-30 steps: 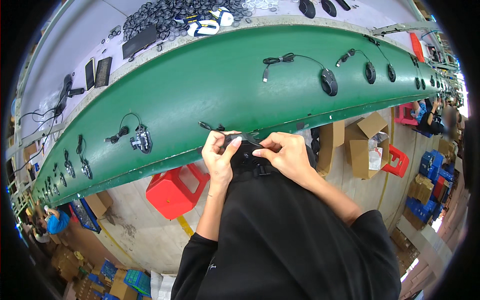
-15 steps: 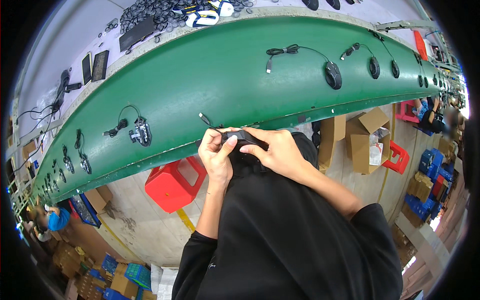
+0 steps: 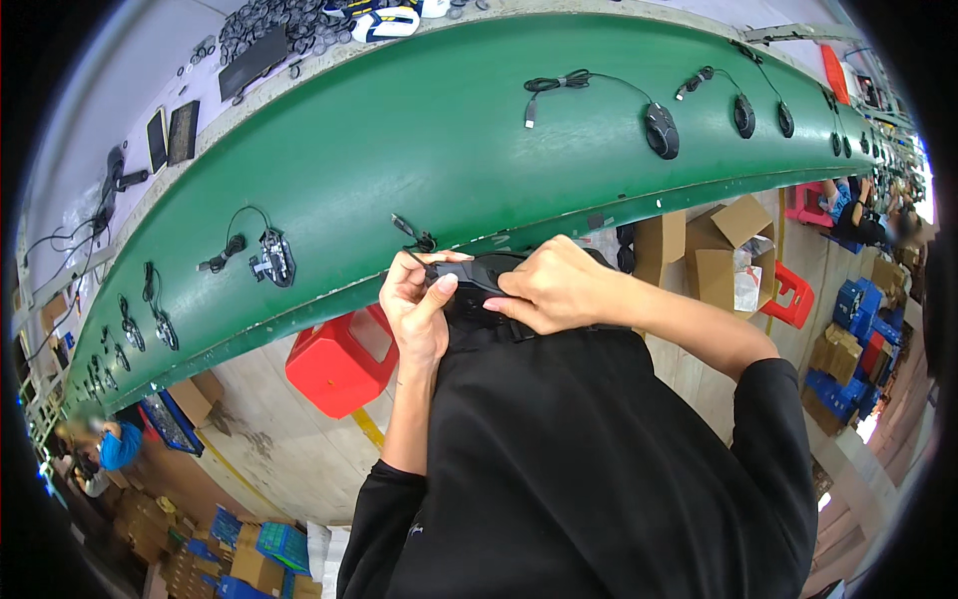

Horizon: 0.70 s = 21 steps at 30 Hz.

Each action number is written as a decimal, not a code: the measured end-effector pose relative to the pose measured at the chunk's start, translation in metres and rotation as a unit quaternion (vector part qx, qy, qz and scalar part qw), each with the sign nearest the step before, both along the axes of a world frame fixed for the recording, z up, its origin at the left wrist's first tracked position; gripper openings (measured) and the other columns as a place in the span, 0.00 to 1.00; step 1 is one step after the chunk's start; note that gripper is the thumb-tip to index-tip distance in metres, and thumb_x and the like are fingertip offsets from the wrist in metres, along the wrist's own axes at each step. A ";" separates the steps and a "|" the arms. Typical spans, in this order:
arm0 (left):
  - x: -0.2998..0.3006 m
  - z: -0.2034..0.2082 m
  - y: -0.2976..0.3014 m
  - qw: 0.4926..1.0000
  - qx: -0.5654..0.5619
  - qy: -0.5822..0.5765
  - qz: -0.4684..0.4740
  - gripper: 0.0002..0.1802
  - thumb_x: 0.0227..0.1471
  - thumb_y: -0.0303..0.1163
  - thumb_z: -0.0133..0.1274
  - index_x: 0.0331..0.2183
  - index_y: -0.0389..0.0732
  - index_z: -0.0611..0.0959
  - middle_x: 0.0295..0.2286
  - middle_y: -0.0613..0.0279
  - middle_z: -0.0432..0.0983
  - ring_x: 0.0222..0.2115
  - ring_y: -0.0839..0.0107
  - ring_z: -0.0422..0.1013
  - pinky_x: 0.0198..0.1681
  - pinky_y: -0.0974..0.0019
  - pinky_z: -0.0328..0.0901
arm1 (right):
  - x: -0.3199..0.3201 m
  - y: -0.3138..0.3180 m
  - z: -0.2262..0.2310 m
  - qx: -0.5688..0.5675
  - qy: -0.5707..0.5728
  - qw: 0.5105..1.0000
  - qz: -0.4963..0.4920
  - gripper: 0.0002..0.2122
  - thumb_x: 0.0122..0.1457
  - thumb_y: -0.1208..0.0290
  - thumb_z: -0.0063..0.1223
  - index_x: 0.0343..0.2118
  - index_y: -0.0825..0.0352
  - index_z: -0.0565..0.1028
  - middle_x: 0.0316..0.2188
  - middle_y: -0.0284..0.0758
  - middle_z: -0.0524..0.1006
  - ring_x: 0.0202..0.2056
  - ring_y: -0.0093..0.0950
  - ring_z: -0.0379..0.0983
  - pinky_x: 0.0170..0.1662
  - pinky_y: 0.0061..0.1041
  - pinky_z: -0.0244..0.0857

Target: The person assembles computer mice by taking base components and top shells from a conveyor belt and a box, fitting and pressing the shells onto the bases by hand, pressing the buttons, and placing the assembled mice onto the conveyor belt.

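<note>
Both hands gripping one black computer mouse at the near edge of the green conveyor belt, just above the dark-clothed torso. Left hand cupped round its left end, fingers curled underneath, thumb pressed against the side. Right hand laid over its right half, fingers closed and flat on top, hiding most of the body. Thin black cable trailing from the mouse's far-left end onto the belt.

Compared with half a second ago: same two-handed hold, mouse held at the same spot by the belt's near edge, left thumb now lying lower along the side. Belt items sitting slightly further right than before.

Further out on the belt: an opened mouse base with coiled cable to the left, a finished mouse with cable to the far right, more beyond it. Below the belt, a red plastic stool to the left and open cardboard boxes to the right.
</note>
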<state>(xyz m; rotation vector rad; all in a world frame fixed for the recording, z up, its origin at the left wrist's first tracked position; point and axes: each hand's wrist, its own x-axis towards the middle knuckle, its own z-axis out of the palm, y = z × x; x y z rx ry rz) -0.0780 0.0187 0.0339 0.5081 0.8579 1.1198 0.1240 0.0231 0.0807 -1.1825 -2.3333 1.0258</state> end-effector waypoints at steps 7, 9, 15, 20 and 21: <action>-0.006 -0.007 0.007 1.000 0.006 -0.006 -0.002 0.13 0.45 0.22 0.59 0.33 0.35 0.73 0.33 0.45 0.77 0.37 0.54 0.75 0.48 0.51 0.67 | -0.012 -0.009 0.002 0.002 -0.007 0.997 -0.071 0.20 0.54 0.60 0.58 0.12 0.65 0.67 0.07 0.35 0.65 0.11 0.36 0.66 0.17 0.33 0.57; -0.008 -0.006 0.015 0.999 -0.003 -0.051 0.009 0.14 0.46 0.26 0.61 0.34 0.36 0.74 0.33 0.48 0.77 0.37 0.56 0.75 0.49 0.50 0.67 | -0.018 -0.001 0.011 0.008 0.001 0.995 -0.100 0.19 0.53 0.59 0.60 0.12 0.65 0.68 0.09 0.34 0.67 0.14 0.34 0.67 0.18 0.32 0.58; -0.007 0.004 0.023 0.970 0.042 -0.222 0.084 0.18 0.46 0.32 0.64 0.36 0.37 0.75 0.33 0.48 0.76 0.39 0.54 0.74 0.50 0.45 0.67 | -0.032 -0.002 0.039 -0.143 0.146 0.955 -0.216 0.35 0.46 0.64 0.69 0.56 0.68 0.65 0.43 0.40 0.76 0.38 0.32 0.76 0.39 0.26 0.72; -0.012 0.025 0.027 0.991 0.095 -0.052 0.075 0.24 0.45 0.41 0.66 0.39 0.38 0.74 0.40 0.49 0.76 0.43 0.58 0.73 0.51 0.53 0.68 | -0.036 0.012 0.038 -0.417 0.277 0.847 -0.177 0.29 0.55 0.68 0.61 0.57 0.74 0.63 0.41 0.41 0.77 0.36 0.25 0.77 0.39 0.25 0.73; -0.017 0.027 0.027 0.988 0.119 -0.059 0.075 0.29 0.42 0.34 0.67 0.44 0.33 0.74 0.45 0.43 0.74 0.45 0.55 0.73 0.52 0.54 0.67 | -0.040 0.007 0.027 -0.448 0.421 0.766 -0.189 0.26 0.57 0.72 0.59 0.57 0.74 0.65 0.38 0.38 0.77 0.34 0.21 0.76 0.37 0.22 0.72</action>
